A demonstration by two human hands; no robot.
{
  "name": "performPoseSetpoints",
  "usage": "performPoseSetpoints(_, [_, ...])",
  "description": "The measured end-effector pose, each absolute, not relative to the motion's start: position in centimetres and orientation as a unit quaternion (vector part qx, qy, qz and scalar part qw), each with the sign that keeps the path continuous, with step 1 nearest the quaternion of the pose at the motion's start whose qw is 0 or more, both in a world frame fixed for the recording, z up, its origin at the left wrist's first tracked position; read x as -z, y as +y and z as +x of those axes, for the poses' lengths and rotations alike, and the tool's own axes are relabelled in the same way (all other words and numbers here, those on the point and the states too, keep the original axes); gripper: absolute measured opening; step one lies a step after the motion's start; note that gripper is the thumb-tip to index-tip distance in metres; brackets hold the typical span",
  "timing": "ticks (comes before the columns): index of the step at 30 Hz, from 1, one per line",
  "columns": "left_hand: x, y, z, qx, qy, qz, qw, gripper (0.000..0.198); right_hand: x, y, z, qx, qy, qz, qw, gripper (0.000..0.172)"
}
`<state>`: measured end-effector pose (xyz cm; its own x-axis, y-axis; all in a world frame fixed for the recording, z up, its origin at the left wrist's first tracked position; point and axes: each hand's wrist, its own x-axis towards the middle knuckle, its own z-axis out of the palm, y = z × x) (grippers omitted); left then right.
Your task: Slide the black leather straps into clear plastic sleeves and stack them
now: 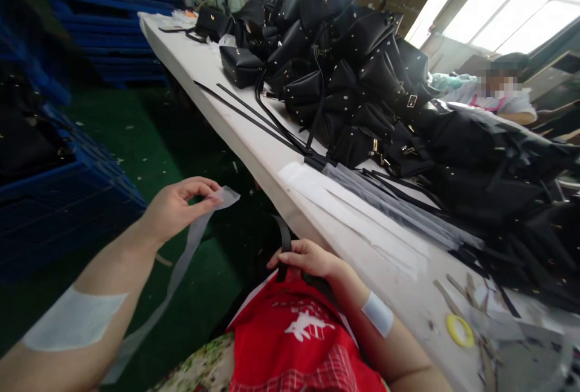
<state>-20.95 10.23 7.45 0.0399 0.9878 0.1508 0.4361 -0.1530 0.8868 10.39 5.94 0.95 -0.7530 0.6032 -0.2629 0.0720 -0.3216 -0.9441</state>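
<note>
My left hand (183,208) is raised over the green floor, thumb and fingers pinched on one end of a long translucent plastic sleeve (181,277). The sleeve hangs down past my forearm. Close to my red apron (303,331), my right hand (306,257) grips a black strap (284,235) whose end curls up above the fingers; its lower part is hidden. On the table beside my right hand lie white paper strips (344,211) and a bundle of clear sleeves (399,208). Long black straps (254,117) stretch along the table beyond them.
A large heap of black handbags (335,60) covers the far side of the white table (181,69). A yellow tape roll (460,330) lies among scraps at lower right. Blue crates (67,211) and stacked blue pallets (104,17) stand left. Another person (498,93) is across the table.
</note>
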Motion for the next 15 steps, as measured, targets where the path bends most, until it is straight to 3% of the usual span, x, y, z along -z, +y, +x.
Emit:
performPoseSetpoints(4, [-4.0, 6.3, -16.6, -0.420, 0.551, 0.508, 0.512, 0.031, 0.1, 5.5, 9.7, -0.717, -0.451, -0.393, 0.360, 0.045])
performPoseSetpoints(7, [-2.1, 4.1, -13.7, -0.414, 0.546, 0.458, 0.566, 0.034, 0.1, 4.9, 9.0, -0.658, -0.397, -0.430, 0.474, 0.043])
performPoseSetpoints(15, [-1.3, 2.8, -11.8, -0.398, 0.528, 0.472, 0.583, 0.030, -2.6, 3.4, 9.3, -0.565, -0.414, -0.443, 0.560, 0.032])
